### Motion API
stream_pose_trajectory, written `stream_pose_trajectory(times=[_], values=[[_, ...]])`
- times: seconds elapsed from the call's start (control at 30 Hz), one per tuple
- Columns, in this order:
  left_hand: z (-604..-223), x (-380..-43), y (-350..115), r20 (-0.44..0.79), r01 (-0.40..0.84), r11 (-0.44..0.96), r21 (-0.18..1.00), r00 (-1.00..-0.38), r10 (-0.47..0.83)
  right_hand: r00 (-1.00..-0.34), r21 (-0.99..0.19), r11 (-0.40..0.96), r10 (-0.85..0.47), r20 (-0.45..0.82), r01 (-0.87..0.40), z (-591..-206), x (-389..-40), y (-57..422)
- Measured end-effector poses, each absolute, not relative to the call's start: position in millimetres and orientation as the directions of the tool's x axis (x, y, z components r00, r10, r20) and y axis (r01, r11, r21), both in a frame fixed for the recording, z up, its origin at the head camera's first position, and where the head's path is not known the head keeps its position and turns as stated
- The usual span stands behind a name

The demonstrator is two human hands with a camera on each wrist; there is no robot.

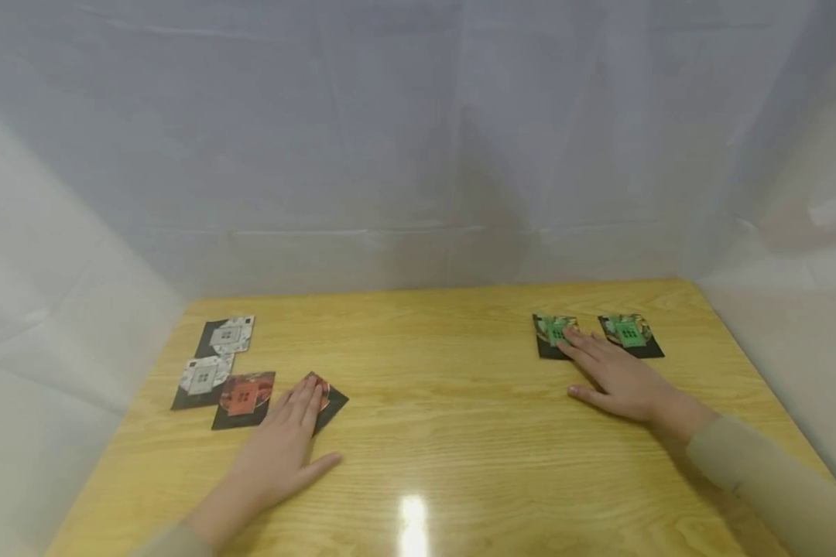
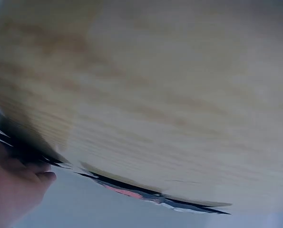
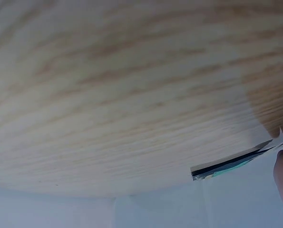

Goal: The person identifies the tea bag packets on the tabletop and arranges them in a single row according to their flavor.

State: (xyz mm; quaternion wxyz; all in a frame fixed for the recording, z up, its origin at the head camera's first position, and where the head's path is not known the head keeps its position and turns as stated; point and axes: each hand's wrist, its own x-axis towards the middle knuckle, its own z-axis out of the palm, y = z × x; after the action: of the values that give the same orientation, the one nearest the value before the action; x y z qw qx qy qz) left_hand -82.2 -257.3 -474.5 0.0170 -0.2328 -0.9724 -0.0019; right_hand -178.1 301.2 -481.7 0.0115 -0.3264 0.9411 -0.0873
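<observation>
My left hand (image 1: 282,445) lies with straight fingers on a tilted red-and-black square packet (image 1: 330,410), covering its left part. Just left of those fingers is a second red-and-black packet (image 1: 244,400). In the left wrist view, fingers (image 2: 17,183) lie against a dark packet edge at the lower left. Over on the right, my right hand (image 1: 620,379) stretches its fingers onto a green-and-black packet (image 1: 549,350), hiding part of its front. Beyond that hand is another green-and-black packet (image 1: 628,333). The right wrist view shows a thin green-and-black packet (image 3: 229,165) near the hand.
Two white-and-black packets (image 1: 226,336) (image 1: 203,379) lie at the left, the nearer one meeting the left red packet. All rest on a wood-grain table (image 1: 432,387). Pale sheeting (image 1: 362,139) hangs behind the table and along both sides.
</observation>
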Motion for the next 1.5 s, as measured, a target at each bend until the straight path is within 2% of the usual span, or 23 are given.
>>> stream_pose_trajectory(times=[0.3, 0.53, 0.87, 1.5], values=[[-474.0, -101.3, -240.4, 0.011, 0.508, 0.862, 0.004, -0.862, 0.508, -0.782, -0.164, 0.767, -0.622, 0.048, -0.62, -483.4, -177.5, 300.1], [-467.9, -120.3, -229.4, -0.023, 0.547, 0.833, 0.086, -0.835, 0.55, -0.767, -0.146, 0.753, -0.635, 0.093, -0.641, -483.7, -176.9, 301.5], [-457.9, -149.2, -209.8, -0.082, 0.632, 0.762, 0.143, -0.76, 0.645, -0.765, -0.143, 0.752, -0.637, 0.091, -0.643, -486.1, -176.6, 303.1], [-461.1, -190.4, -155.8, -0.121, 0.739, 0.667, 0.092, -0.657, 0.744, -0.787, -0.188, 0.767, -0.614, 0.06, -0.613, -480.4, -177.8, 300.9]])
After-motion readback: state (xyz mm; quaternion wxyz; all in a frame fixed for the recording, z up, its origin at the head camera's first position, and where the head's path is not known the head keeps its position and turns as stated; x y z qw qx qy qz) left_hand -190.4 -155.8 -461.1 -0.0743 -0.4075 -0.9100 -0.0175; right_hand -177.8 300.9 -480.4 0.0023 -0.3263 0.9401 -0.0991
